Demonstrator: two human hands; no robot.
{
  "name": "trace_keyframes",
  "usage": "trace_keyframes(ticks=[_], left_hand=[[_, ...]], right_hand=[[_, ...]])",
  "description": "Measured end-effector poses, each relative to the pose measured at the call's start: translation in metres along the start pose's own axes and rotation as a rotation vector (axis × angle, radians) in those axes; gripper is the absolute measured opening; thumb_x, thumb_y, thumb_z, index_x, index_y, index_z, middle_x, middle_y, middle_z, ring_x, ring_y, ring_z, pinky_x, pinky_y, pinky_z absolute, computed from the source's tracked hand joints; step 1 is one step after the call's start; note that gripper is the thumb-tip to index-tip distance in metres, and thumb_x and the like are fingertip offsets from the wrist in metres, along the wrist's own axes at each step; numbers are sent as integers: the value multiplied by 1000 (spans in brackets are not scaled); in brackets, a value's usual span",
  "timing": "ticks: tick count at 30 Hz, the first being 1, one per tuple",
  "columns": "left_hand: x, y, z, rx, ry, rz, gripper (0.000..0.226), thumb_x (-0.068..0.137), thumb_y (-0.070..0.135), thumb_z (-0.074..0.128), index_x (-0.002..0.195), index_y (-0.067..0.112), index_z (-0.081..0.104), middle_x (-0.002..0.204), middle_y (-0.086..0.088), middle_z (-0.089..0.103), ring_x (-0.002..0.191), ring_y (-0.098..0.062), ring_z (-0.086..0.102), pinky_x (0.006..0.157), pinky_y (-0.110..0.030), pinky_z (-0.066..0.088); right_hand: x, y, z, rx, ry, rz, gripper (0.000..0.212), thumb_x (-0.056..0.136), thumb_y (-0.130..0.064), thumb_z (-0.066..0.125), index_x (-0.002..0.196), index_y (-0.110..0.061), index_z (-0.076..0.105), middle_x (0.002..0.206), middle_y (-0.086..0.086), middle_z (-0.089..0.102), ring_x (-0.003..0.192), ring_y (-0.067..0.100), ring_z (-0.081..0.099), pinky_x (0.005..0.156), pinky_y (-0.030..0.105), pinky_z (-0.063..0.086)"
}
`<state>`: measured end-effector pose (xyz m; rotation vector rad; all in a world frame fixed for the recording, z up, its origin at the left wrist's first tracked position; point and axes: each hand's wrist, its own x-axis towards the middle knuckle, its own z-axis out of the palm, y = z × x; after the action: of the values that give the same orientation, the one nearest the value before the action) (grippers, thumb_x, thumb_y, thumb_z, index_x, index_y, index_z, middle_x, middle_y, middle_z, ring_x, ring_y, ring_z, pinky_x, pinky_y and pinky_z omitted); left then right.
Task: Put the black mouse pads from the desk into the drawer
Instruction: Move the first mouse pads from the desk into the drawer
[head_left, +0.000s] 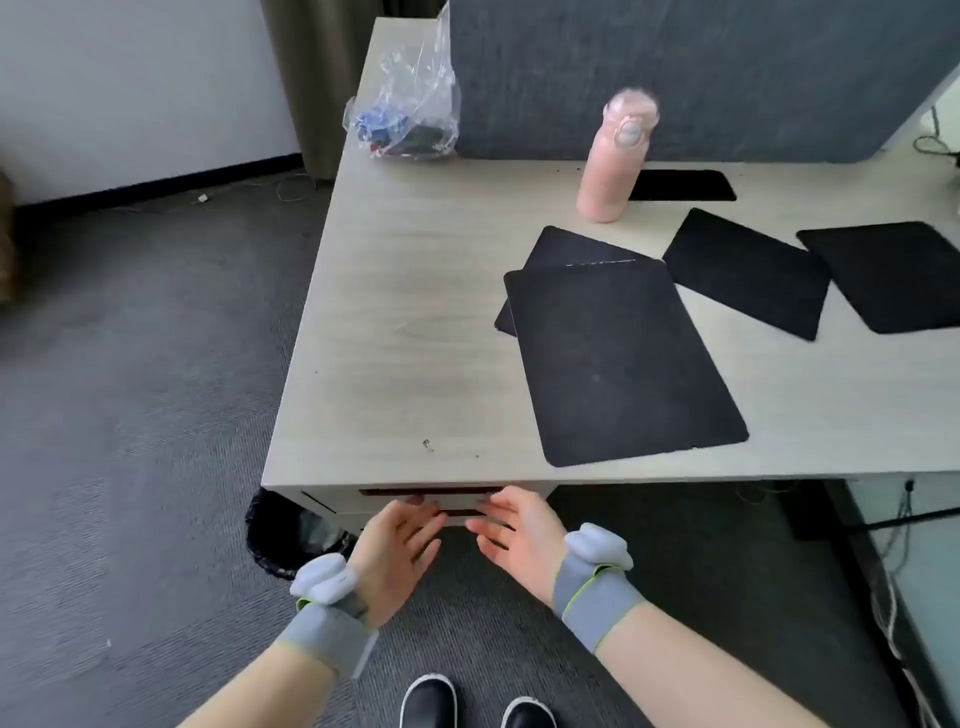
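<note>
Several black mouse pads lie on the light wooden desk (405, 322). The largest pad (618, 364) is nearest the front edge and overlaps a second pad (563, 247) behind it. Two more pads (748, 273) (893, 275) lie to the right. The drawer front (395, 501) sits just under the desk's front edge and is shut or barely ajar. My left hand (397, 545) and my right hand (514, 530) are side by side at the drawer front, fingers apart and reaching its handle slot, holding nothing.
A pink bottle (613, 156) stands behind the pads, with a black phone-like slab (685, 185) beside it. A clear plastic bag (410, 109) sits at the desk's far left corner. A black waste bin (291, 535) stands below the desk's left corner. Cables hang at the right.
</note>
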<state>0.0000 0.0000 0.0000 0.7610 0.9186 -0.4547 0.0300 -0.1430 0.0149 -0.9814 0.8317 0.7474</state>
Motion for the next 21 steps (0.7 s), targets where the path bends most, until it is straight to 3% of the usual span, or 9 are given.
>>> trace_keyframes(ticks=[3, 6, 9, 14, 17, 21], left_hand=[[25, -9, -18, -87, -62, 101, 21, 92, 11, 38, 96, 14, 59, 110, -2, 66, 109, -17, 60, 95, -31, 43], [33, -10, -25, -137, -163, 128, 27, 92, 12, 37, 108, 12, 59, 116, -4, 66, 108, -15, 62, 87, -30, 47], [37, -16, -34, -114, -235, 201, 30, 92, 10, 35, 118, 9, 51, 123, -7, 63, 108, -16, 61, 86, -30, 48], [27, -49, -51, -86, -271, 279, 28, 89, 9, 39, 114, 9, 51, 109, -5, 64, 108, -18, 61, 90, -28, 48], [1, -86, -81, -63, -351, 321, 38, 90, 10, 39, 126, 6, 48, 125, -8, 59, 113, -20, 59, 94, -29, 46], [-41, -131, -117, -58, -405, 350, 43, 91, 14, 39, 133, 3, 42, 131, -10, 55, 104, -18, 61, 86, -29, 47]], right_hand=[[27, 21, -6, 195, -69, 12, 13, 90, -10, 42, 85, -8, 54, 87, 8, 62, 70, 20, 61, 53, 24, 44], [36, 29, -10, 318, -203, -12, 17, 88, -10, 41, 88, -5, 57, 89, 10, 64, 75, 21, 63, 53, 25, 46], [38, 42, -17, 270, -272, -97, 18, 88, -10, 41, 96, -5, 56, 100, 10, 64, 80, 23, 63, 60, 27, 45], [28, 74, -42, 148, -317, -213, 26, 89, -11, 41, 102, 0, 60, 103, 13, 66, 80, 20, 63, 62, 26, 46], [9, 121, -62, 108, -372, -308, 27, 89, -9, 40, 102, 0, 61, 102, 11, 67, 80, 19, 63, 62, 25, 45], [-23, 173, -83, 84, -349, -385, 25, 90, -9, 39, 98, 2, 61, 101, 13, 66, 80, 19, 62, 63, 25, 44]])
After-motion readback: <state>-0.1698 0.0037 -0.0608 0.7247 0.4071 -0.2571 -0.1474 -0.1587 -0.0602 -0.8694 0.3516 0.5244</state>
